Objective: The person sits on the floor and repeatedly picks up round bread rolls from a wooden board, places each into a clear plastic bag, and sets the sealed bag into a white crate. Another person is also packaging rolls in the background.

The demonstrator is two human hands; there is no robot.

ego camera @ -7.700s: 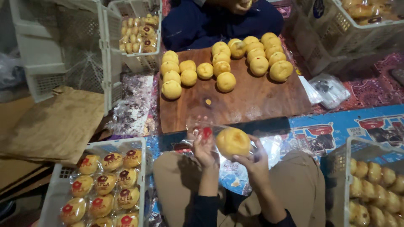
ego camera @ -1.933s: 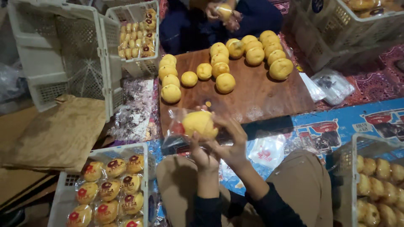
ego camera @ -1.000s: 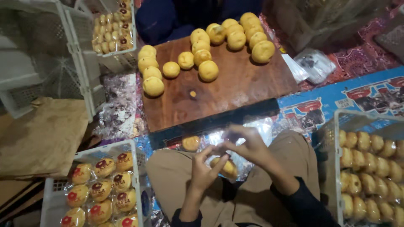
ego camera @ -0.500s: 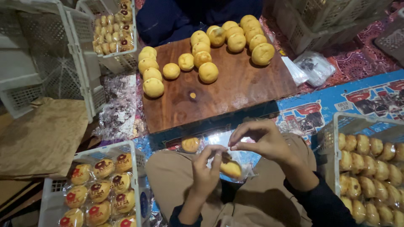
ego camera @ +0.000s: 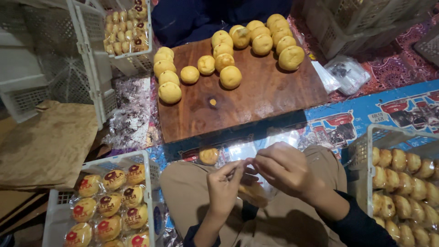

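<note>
Left hand [ego camera: 223, 186] and right hand [ego camera: 284, 168] both pinch the top of a clear bag [ego camera: 256, 192] over the lap, fingertips meeting. Bun [ego camera: 253, 193] inside hangs below the fingers; bag's long axis roughly vertical, opening up. Another bun [ego camera: 209, 156] lies near the cutting board [ego camera: 256, 98].

Light dim and warm overall. Brightest patch sits on the wooden board [ego camera: 238, 91]: a pale sheen near its front edge, and each yellow bun [ego camera: 230, 77] on it throws a short, soft shadow. Away from the board, the corners fall into murk; the dark cloth behind it shows no detail. Plastic wrap just in front of the board gives small glints. Both hands [ego camera: 256, 178], nearer than the board, look slightly soft. Crate edges left of the board bow from wide-lens distortion.
</note>
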